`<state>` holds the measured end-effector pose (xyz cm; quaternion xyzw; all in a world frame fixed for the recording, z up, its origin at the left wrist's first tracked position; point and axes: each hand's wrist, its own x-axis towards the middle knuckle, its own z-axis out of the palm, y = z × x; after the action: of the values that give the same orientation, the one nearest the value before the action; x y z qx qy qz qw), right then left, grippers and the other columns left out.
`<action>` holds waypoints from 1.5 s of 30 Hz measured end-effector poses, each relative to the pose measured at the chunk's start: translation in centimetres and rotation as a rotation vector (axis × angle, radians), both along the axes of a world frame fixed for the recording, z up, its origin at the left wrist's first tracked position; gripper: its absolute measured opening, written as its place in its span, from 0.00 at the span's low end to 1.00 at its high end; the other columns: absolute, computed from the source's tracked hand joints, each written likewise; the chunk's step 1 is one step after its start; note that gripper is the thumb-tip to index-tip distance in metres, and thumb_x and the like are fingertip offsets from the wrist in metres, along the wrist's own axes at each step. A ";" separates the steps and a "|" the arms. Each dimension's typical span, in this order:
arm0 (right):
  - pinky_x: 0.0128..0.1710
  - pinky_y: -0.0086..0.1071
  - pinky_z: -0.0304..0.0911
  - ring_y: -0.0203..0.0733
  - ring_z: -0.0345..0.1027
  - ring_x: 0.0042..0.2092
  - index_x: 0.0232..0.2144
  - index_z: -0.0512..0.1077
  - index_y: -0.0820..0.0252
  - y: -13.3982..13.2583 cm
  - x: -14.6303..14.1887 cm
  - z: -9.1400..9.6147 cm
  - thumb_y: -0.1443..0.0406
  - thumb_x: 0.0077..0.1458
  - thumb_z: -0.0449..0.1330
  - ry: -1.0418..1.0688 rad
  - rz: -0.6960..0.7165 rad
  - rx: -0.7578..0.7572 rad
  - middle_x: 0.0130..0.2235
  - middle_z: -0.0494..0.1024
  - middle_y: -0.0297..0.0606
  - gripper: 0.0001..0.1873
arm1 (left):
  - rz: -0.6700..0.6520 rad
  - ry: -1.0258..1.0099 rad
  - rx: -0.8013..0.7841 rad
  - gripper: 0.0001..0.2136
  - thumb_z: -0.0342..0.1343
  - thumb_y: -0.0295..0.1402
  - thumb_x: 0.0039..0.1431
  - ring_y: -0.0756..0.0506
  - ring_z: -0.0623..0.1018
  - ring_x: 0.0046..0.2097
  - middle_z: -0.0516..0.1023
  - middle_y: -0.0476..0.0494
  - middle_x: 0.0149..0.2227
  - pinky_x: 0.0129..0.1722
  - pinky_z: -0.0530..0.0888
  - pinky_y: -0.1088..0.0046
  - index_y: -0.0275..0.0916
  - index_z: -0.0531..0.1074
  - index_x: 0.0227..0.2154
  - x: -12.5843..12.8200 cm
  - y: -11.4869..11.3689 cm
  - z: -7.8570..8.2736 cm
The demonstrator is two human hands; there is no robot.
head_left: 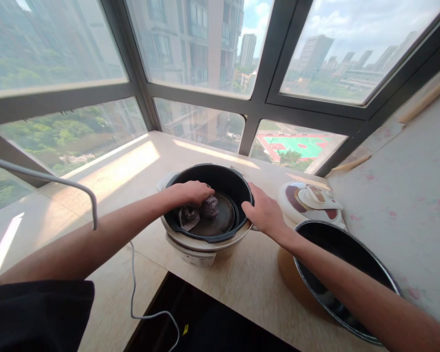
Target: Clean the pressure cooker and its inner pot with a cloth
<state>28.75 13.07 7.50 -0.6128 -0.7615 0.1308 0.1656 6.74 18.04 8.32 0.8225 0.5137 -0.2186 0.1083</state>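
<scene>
A white electric pressure cooker (200, 258) stands on the counter with its lid off, its dark inside showing. My left hand (198, 192) reaches into it, fingers closed on a crumpled purple-grey cleaning cloth (209, 208) against the cooker's left inner side. Part of the cloth lies over the bottom plate (223, 220). At the cooker's right edge, my right hand (266, 210) grips the rim, thumb over the inside and fingers around the outside, partly hidden.
The white and maroon lid (297, 200) rests behind the right forearm. A black inner pot (352, 247) stands at the right, under that forearm. A grey cord (132, 283) hangs past the counter's front edge. Windows (201, 122) border the counter behind, a papered wall (407, 186) at right.
</scene>
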 end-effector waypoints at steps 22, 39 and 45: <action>0.52 0.43 0.65 0.57 0.71 0.54 0.62 0.65 0.60 -0.1 -0.1 0.1 0.64 0.56 0.51 0.005 -0.014 -0.008 0.58 0.75 0.46 0.31 | -0.327 -0.492 -0.128 0.22 0.55 0.19 0.46 0.39 0.78 0.50 0.80 0.42 0.48 0.51 0.75 0.66 0.38 0.74 0.46 5.8 0.5 -1.6; 0.41 0.39 0.62 0.53 0.73 0.44 0.51 0.70 0.55 -0.2 0.0 0.3 0.64 0.55 0.50 0.016 0.008 0.000 0.48 0.79 0.43 0.22 | 0.106 -0.091 -0.056 0.25 0.59 0.23 0.45 0.34 0.80 0.46 0.82 0.32 0.48 0.44 0.75 0.64 0.37 0.77 0.50 0.9 0.8 -0.3; 0.41 0.40 0.62 0.54 0.73 0.44 0.51 0.69 0.56 -0.1 0.1 0.3 0.64 0.55 0.50 0.015 0.017 0.000 0.48 0.79 0.44 0.22 | 0.116 -0.205 -0.198 0.21 0.60 0.21 0.40 0.40 0.80 0.41 0.84 0.41 0.42 0.39 0.74 0.72 0.40 0.80 0.40 -0.1 -1.7 0.7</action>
<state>28.84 12.93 7.77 -0.6052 -0.7656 0.1368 0.1700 6.60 16.34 9.05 0.7947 0.5226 -0.1767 0.2533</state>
